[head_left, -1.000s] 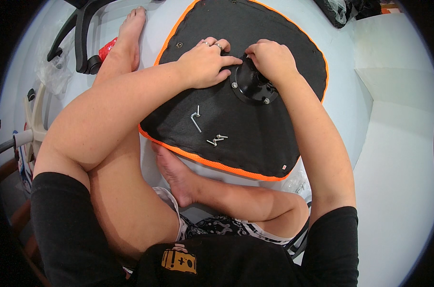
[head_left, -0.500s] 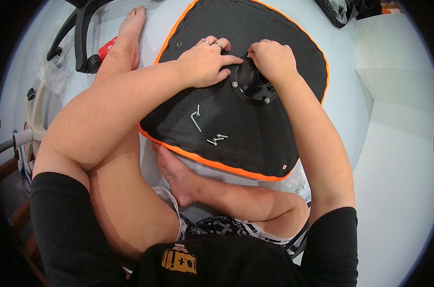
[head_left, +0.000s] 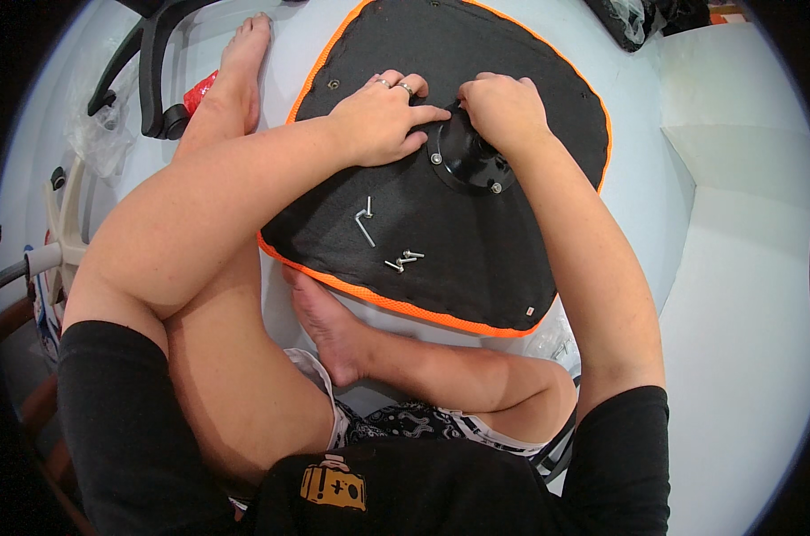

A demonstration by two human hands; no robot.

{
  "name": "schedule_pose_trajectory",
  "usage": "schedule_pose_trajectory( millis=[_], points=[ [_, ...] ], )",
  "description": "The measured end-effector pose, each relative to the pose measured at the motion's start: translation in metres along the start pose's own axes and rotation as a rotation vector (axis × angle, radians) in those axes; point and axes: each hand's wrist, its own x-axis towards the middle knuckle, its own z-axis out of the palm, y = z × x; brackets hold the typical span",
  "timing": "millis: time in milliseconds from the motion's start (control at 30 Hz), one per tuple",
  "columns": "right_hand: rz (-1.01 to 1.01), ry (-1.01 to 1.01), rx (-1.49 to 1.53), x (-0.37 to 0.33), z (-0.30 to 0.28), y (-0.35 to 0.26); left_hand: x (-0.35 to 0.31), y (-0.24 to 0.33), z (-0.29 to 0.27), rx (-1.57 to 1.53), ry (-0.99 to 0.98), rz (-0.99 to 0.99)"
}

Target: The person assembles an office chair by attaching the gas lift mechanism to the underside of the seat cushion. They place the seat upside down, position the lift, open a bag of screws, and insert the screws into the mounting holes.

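A black chair seat (head_left: 351, 188) with orange edging lies upside down on the floor before me. On its underside sits a glossy black round flanged bracket (head_left: 463, 165), with bolt heads showing at two near points on its rim. My left hand (head_left: 389, 121), wearing rings, rests on the seat with its index finger stretched to the bracket's edge. My right hand (head_left: 505, 109) is bent over the bracket's far side, its fingers pinched together; whatever they hold is hidden. Nearer me on the seat lie a silver hex key (head_left: 365, 230) beside one bolt, and several loose bolts (head_left: 403, 261).
A black chair base (head_left: 150, 67) with casters stands at the far left, near crumpled clear plastic (head_left: 101, 134) and a red packet (head_left: 200, 89). White furniture (head_left: 735, 170) borders the right side. Black bags (head_left: 637, 22) lie at the far right. My bare legs surround the seat's near side.
The seat has shifted very slightly left. My right hand has moved a little left over the bracket, its fingers still pinched; my left hand stays in place.
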Motion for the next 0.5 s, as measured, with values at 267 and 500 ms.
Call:
schedule_pose_trajectory(
  millis=[267, 500],
  points=[
    [0.004, 0.010, 0.045, 0.0013, -0.0028, -0.0044, -0.0006, -0.0014, 0.0008, 0.014, -0.008, 0.008],
    [0.004, 0.025, 0.006, 0.0016, -0.0040, -0.0069, -0.0002, 0.0004, -0.0007, 0.042, -0.010, 0.003]
  ],
)
